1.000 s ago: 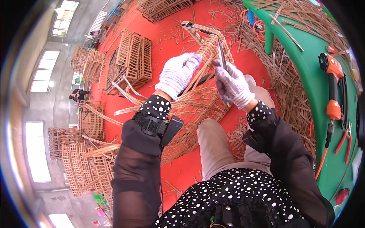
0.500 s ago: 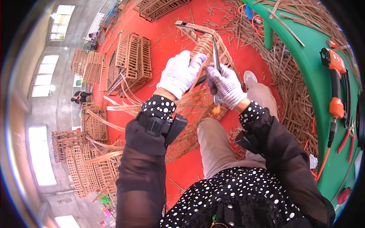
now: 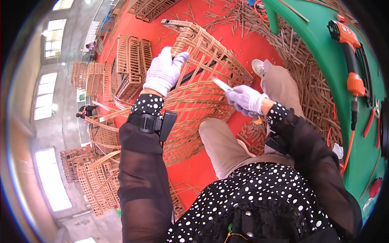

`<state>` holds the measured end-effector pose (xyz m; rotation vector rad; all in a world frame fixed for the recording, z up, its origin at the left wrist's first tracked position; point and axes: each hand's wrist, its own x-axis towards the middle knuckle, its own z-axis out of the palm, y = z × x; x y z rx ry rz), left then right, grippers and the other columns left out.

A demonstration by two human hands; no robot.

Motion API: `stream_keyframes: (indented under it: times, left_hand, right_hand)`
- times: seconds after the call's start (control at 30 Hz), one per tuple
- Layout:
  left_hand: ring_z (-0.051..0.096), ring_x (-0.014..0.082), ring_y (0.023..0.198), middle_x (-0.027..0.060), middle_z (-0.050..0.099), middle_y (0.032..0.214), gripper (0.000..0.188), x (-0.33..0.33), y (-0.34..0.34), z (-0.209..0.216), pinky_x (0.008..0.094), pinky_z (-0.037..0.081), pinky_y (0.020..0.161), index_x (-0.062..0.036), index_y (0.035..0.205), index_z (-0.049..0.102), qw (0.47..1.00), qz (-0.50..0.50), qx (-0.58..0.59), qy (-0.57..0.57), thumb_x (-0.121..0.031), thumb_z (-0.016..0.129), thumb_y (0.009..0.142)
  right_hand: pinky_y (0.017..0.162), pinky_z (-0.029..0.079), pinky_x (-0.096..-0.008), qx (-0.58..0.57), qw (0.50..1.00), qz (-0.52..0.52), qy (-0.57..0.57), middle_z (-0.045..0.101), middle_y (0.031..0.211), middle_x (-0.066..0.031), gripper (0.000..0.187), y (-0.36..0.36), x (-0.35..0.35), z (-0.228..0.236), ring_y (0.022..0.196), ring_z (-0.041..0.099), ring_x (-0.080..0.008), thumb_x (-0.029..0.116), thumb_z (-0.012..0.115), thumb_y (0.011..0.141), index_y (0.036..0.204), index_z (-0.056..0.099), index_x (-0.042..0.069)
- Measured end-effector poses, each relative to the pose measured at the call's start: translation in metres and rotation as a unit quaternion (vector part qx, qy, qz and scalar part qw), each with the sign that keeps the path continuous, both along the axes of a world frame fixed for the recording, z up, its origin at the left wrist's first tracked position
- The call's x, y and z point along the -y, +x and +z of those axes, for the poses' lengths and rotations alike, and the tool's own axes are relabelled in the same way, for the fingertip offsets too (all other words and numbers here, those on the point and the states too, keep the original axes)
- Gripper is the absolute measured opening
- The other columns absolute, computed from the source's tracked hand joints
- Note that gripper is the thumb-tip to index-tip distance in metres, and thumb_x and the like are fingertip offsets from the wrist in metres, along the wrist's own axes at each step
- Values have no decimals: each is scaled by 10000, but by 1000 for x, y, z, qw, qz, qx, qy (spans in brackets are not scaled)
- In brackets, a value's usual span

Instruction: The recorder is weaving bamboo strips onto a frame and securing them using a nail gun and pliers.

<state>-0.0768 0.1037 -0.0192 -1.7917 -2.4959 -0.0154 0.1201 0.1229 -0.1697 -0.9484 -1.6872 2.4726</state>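
Observation:
A large brown woven basket with open lattice sides and a dark frame stands tilted in front of my knees. My left hand, in a pale knit glove, is closed around its thickly wrapped upper edge. In my right hand, gloved alike, is a silver-bladed hand tool, its blade pointing up and left toward the lattice, apart from my left hand. The fingers hide most of its handle, so its exact kind is unclear. A small orange-yellow bit shows below that hand.
At right, a green table carries an orange and black nail gun with an orange hose, and red-handled pliers. Cut strips heap beside my leg. Woven baskets stack at left on the red floor; a person is farther off.
My hands have moved apart: the left shifted left and up along the basket's edge, the right lower with the tool, away from the basket's edge. The basket has swung left.

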Motion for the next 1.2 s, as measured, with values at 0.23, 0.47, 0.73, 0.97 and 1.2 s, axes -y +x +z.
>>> stream_keyframes:
  times: [0.23, 0.47, 0.73, 0.97, 1.2]
  left_hand:
    - [596, 375, 749, 204, 606, 732, 444, 26, -7, 4, 455, 460, 657, -45, 930, 535, 997, -71, 35, -4, -475, 537, 820]
    - [576, 384, 790, 184, 611, 790, 438, 30, -60, 25, 422, 456, 661, -87, 957, 560, 982, -168, 83, -17, -502, 472, 846]
    - [589, 334, 801, 154, 619, 817, 369, -44, -78, -40, 424, 453, 723, -103, 972, 520, 982, -105, -87, 128, -441, 410, 875]
    - [490, 299, 1074, 155, 500, 1184, 427, -1, -98, -157, 393, 407, 884, -68, 1198, 457, 938, -100, -88, 321, -300, 495, 841]
    - [571, 302, 949, 237, 587, 988, 608, 231, -23, -370, 405, 438, 793, 63, 1067, 530, 655, 567, 498, 37, -489, 488, 815]
  right_hand:
    - [271, 329, -282, -49, 985, -57, -153, 418, 489, -15, 308, -11, 26, -15, 315, 406, -116, 335, 453, 885, 713, 464, 80]
    - [311, 331, -254, -41, 956, -287, -47, 468, 546, -10, 230, 34, 14, -53, 351, 426, -99, 209, 653, 772, 881, 517, 60]
    - [354, 364, -278, 119, 958, -231, 124, 525, 638, -43, 351, -30, -42, -94, 422, 439, -119, 117, 665, 744, 1041, 483, 70]
    - [362, 409, -289, 49, 970, -170, 169, 512, 626, -42, 321, -67, -99, -133, 418, 461, -120, 153, 676, 750, 965, 477, 22]
    - [437, 439, -284, 85, 984, -147, 47, 476, 518, -13, 173, -129, -139, -152, 437, 495, -156, 138, 678, 740, 775, 537, 45]
